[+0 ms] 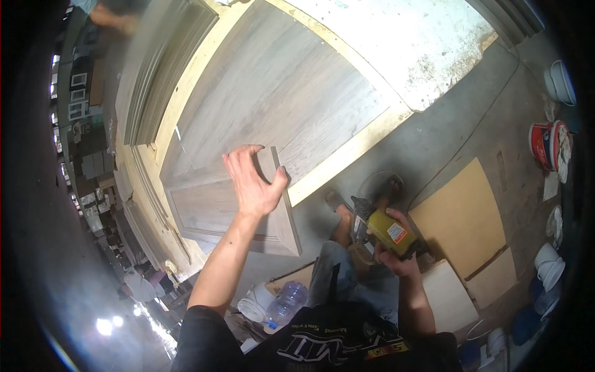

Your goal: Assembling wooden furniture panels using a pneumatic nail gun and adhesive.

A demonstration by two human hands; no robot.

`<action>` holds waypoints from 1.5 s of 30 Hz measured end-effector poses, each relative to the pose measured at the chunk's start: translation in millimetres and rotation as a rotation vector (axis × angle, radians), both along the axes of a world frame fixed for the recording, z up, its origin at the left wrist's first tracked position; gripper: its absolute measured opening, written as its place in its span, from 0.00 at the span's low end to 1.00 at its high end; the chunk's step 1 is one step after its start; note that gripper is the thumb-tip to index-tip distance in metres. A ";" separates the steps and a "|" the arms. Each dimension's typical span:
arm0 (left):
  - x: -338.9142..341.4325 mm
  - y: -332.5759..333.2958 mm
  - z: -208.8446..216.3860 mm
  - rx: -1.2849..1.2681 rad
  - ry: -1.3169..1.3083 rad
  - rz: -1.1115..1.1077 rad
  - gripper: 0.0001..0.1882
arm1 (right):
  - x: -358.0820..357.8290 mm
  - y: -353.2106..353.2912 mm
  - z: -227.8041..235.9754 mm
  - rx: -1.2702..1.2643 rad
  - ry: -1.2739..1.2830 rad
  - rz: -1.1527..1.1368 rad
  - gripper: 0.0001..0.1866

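Observation:
A grey-brown wooden panel door (204, 208) with a raised frame lies tilted at the near left corner of the workbench. My left hand (255, 192) grips its right edge strip, with the thumb on the outer side and the fingers over the top. Low on the right, beside my legs, my right hand (400, 260) is wrapped around a yellow-green handheld power tool (389, 229) with a black end and a white label. The tool's exact kind is hard to make out. Under the door, a large grey wood-grain board (279, 93) covers much of the bench.
Pale timber strips (341, 149) border the bench, and stacked grey mouldings (164, 74) lie along its left. Cardboard sheets (458, 211), a red bucket (542, 146) and white tubs (548, 263) are on the floor. A clear plastic bottle (288, 301) stands near my legs. Another person's arm (108, 17) shows top left.

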State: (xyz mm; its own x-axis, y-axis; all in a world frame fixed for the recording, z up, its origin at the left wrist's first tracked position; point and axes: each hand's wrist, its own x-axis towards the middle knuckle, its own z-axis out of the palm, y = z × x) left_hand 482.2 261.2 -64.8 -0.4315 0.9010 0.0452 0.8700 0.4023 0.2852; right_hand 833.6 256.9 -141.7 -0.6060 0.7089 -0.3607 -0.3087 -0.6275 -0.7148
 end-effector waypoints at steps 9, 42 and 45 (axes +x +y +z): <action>10.8 -17.2 1.9 -0.031 -0.048 -0.092 0.33 | -4.5 -3.9 15.5 -0.100 0.119 -0.009 0.53; 23.6 -67.2 -4.3 0.001 -0.128 -0.245 0.27 | -98.1 -42.1 5.5 -0.014 0.295 0.031 0.48; 23.6 -66.8 -3.3 0.014 -0.129 -0.252 0.27 | -103.9 -47.1 4.3 -0.110 0.327 0.015 0.47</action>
